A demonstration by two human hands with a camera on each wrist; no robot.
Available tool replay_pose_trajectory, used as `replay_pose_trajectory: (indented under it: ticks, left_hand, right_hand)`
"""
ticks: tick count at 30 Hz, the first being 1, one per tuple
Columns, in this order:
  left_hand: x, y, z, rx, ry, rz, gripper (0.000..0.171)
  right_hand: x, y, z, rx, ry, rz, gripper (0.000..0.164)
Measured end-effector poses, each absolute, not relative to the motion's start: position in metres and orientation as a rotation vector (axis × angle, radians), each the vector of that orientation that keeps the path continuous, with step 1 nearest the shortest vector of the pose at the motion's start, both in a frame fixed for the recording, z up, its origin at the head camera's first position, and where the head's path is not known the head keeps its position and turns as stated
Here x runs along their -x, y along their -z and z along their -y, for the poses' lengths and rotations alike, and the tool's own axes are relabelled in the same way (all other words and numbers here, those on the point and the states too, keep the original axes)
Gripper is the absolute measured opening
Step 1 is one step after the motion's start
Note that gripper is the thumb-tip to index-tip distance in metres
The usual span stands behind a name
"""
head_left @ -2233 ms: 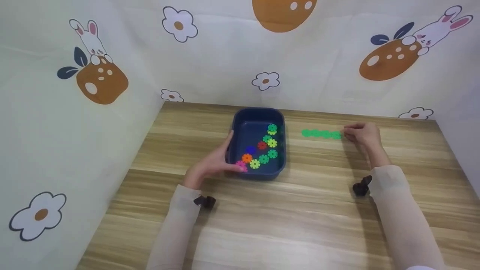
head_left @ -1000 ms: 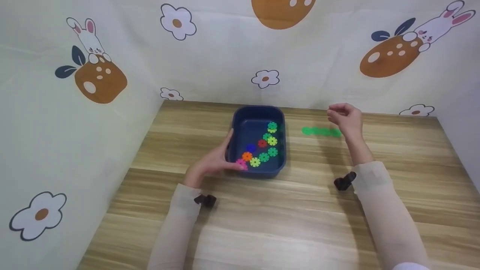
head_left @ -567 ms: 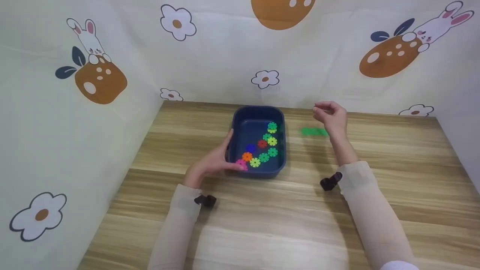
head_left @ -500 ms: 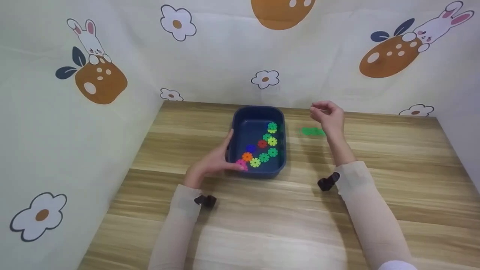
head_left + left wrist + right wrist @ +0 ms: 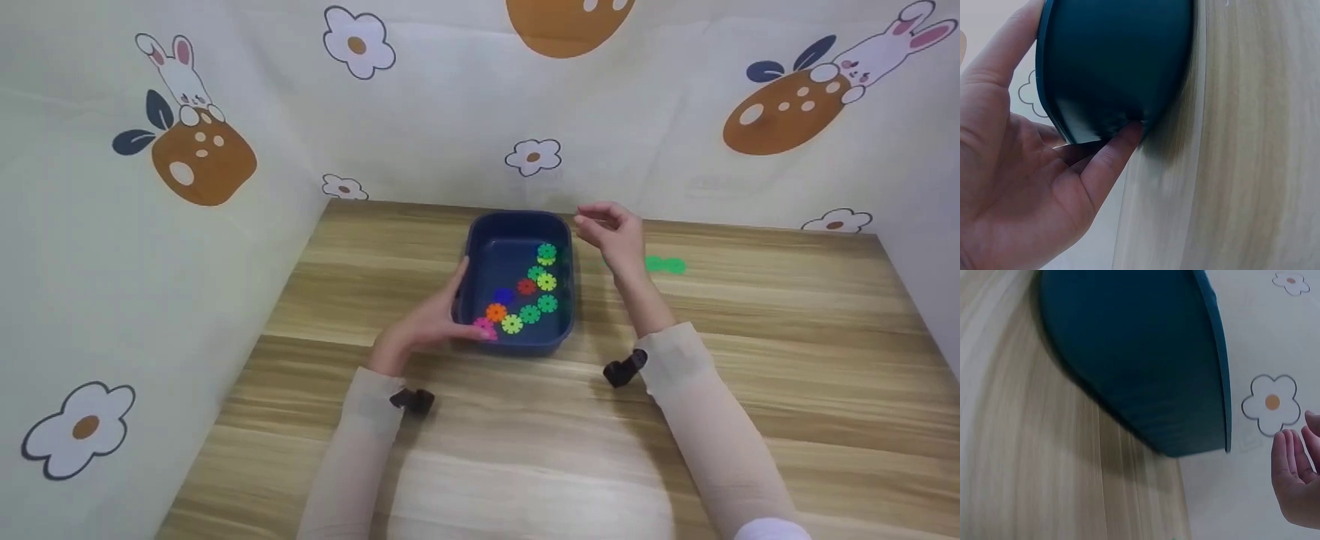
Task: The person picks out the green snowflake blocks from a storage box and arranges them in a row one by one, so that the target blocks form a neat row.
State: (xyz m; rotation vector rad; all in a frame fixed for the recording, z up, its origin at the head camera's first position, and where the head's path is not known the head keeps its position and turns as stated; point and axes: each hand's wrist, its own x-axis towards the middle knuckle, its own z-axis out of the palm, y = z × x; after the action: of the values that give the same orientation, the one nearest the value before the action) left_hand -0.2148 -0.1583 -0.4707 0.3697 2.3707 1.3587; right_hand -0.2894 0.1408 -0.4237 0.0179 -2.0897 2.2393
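Soft, cool, slightly dim light covers the wood-grain tabletop point(image 5: 525, 469), where we see a pale patch of glare low in the head view.
Shadows of the left sleeve point(image 5: 337, 472) and right sleeve point(image 5: 724, 442) fall inward on the wood. In both wrist views we find the blue tub point(image 5: 517, 349) darker and soft-edged; in the head view, green discs point(image 5: 675, 265) beside the right forearm blur into flat patches.

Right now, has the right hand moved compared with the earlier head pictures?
Yes: judged against the flower printed behind the blue bin, the right hand has moved left, from the right end of the green disc row towards the bin.
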Motion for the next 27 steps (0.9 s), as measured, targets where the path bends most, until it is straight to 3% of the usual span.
replay_pose_trajectory:
  ticks: [17,27]
  left_hand:
    - [0.216,0.472,0.159,-0.448,-1.377,-2.378,0.128]
    - [0.216,0.472,0.160,-0.439,-1.367,-2.367,0.125]
  right_hand:
    - [0.274,0.426,-0.079,-0.245,-2.256,2.248,0.028]
    - [0.277,0.444,-0.059,-0.229,-2.055,2.537,0.030]
